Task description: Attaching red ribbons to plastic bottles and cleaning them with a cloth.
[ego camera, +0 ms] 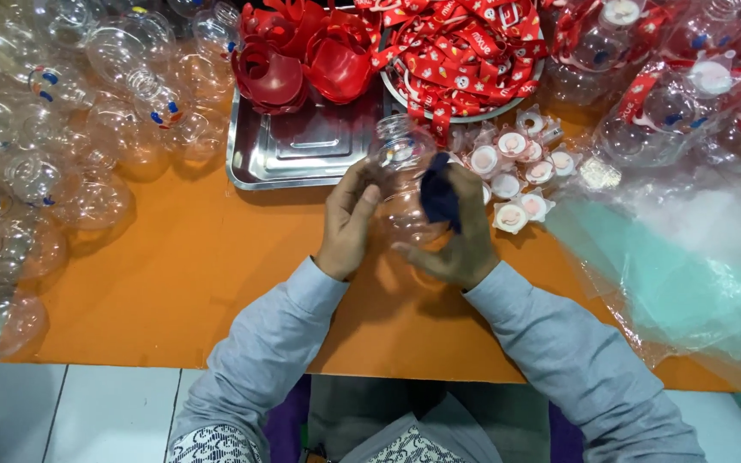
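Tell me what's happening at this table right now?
A person holds a clear plastic bottle over an orange mat. The left hand grips its side, and the right hand presses a dark blue cloth against it. More clear bottles are heaped at the left. Ahead sit a steel tray, red plastic pieces and a bowl of red straps. White caps lie right of the hands, beside clear bags.

light: bright, even | shadows: soft | glare: steel tray (302, 159) | edges: slightly blurred
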